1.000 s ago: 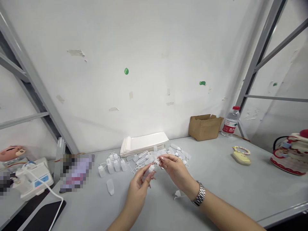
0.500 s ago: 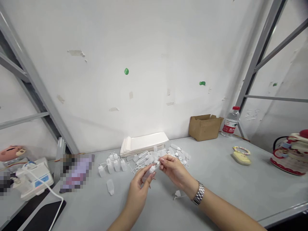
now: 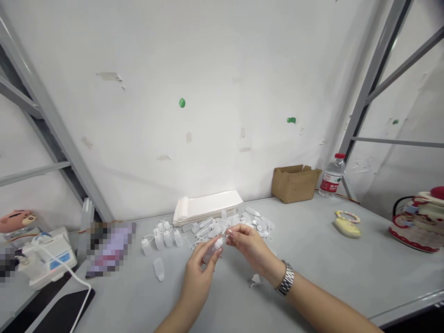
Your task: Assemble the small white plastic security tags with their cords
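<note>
My left hand (image 3: 203,266) is closed round a small translucent squeeze bottle (image 3: 210,253), tilted with its white top (image 3: 218,242) up and to the right. Close by that top, my right hand (image 3: 245,241) pinches a small white piece, partly hidden by the fingertips; I cannot tell whether it is a cap or its strap. Behind both hands lies a heap of loose bottles and caps (image 3: 208,229). Several capped bottles (image 3: 168,238) stand upright on the left. One bottle without a cap (image 3: 158,269) lies in front of them, and a loose white cap (image 3: 255,279) lies under my right wrist.
White flat sheets or sleeves (image 3: 211,205) are stacked against the wall. Further right are a cardboard box (image 3: 296,185), a water bottle (image 3: 332,178), a yellow pouch (image 3: 347,228) and a red-and-white jug (image 3: 418,222). A white device (image 3: 52,259) with a cable sits left.
My right hand has shifted slightly left, bringing its pinched piece nearer the bottle's top. My left hand keeps its hold, and the bottle moves very slightly left.
</note>
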